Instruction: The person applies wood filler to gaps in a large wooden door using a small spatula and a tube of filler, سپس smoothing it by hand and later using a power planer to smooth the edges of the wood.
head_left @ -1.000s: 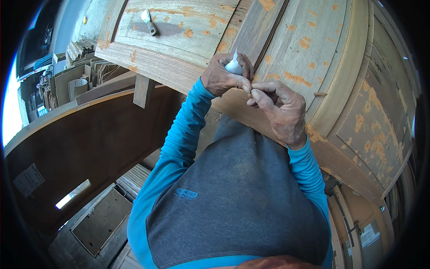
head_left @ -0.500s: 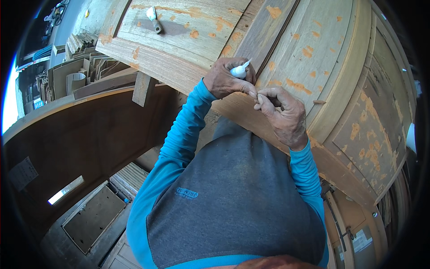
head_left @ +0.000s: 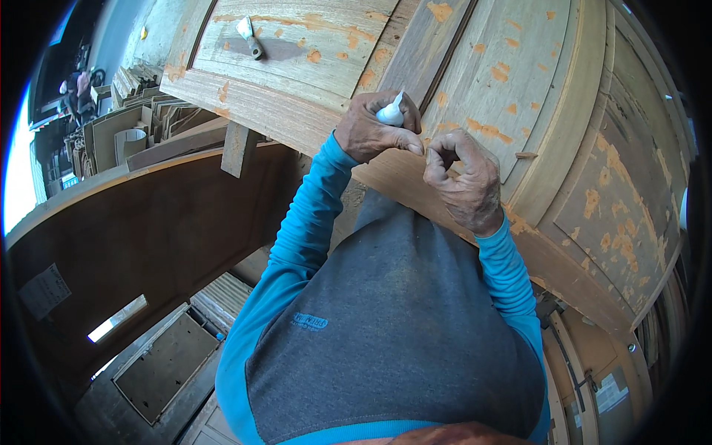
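Just above the middle of the frame, both my hands are up at the near edge of a wooden door point(head_left: 274, 104), and the left hand point(head_left: 368, 132) has a white bottle point(head_left: 391, 114) wrapped in its fingers — pointed nozzle up, thumb stretched out to the right. Close beside that thumb comes my right hand point(head_left: 469, 182), fingers bent, thumb and forefinger curled toward each other; whether anything is pinched between them, I cannot tell.

Below, my blue sleeves point(head_left: 300, 208) run down either side of my dark grey shirt front point(head_left: 393, 311).

Over to the upper left of the frame, a scraper point(head_left: 252, 39) lies on the door, pale blade up, dark handle down to the right. Orange patches point(head_left: 489, 131) dot the wood, and right of my hands sits a small wood sliver point(head_left: 526, 155).

Far right — another patched panel point(head_left: 608, 215). Left side of the frame, a big dark brown panel point(head_left: 163, 222) carries a paper sheet point(head_left: 44, 291), with stacked wood offcuts point(head_left: 167, 113) showing above it.
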Motion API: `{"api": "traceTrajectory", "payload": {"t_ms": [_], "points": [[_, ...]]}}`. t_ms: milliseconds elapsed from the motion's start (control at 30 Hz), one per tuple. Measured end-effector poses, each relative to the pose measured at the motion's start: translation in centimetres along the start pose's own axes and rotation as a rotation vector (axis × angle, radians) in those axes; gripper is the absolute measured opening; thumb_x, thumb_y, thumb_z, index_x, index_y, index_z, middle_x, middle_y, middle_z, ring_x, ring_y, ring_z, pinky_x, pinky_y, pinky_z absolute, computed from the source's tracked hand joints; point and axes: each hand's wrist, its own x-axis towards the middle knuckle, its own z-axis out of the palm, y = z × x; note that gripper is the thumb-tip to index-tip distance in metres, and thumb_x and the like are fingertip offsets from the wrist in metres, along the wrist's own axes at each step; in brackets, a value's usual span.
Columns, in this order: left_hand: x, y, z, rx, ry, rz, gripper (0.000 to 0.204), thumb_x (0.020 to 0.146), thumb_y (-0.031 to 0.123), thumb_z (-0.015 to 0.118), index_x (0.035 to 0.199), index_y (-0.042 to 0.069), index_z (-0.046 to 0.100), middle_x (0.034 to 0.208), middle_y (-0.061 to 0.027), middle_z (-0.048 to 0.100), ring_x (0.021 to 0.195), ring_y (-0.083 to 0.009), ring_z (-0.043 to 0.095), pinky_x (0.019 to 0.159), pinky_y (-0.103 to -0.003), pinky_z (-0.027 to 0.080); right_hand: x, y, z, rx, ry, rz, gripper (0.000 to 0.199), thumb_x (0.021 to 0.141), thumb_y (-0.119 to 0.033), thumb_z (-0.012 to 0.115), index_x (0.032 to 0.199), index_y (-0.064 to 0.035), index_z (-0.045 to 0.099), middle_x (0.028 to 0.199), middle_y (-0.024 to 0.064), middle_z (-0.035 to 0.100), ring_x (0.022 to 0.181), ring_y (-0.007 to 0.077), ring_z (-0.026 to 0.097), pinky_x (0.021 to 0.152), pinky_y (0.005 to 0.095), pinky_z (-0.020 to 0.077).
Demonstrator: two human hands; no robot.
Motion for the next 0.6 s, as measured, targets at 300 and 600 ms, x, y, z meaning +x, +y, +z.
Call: {"api": "traceTrajectory", "payload": {"t_ms": [300,600], "points": [[0.2,0.0,1.3,0.074,0.058,-0.029,0.036,0.074,0.019,0.097,0.092,0.006,0.067,0.087,-0.004,0.066,0.082,-0.0133,0.063,0.073,-0.03,0.052,-0.6,0.2,-1.0,0.19,0.015,0.081,0.03,0.096,-0.019,0.079,0.117,-0.002,0.068,0.092,0.0081,0.065,0.08,0.0174,0.068,0.072,0.033,0.058],[0.9,-3.4,4.2,0.574,0.032,0.184,0.024,0.094,0.013,0.074,0.112,0.004,0.062,0.098,-0.0161,0.064,0.089,-0.0361,0.068,0.076,-0.043,0.055,-0.2,2.9,0.5,-0.038,0.06,0.306,0.034,0.097,-0.019,0.077,0.123,0.0001,0.069,0.106,0.01,0.063,0.085,0.0189,0.067,0.075,0.0336,0.0574]]}}
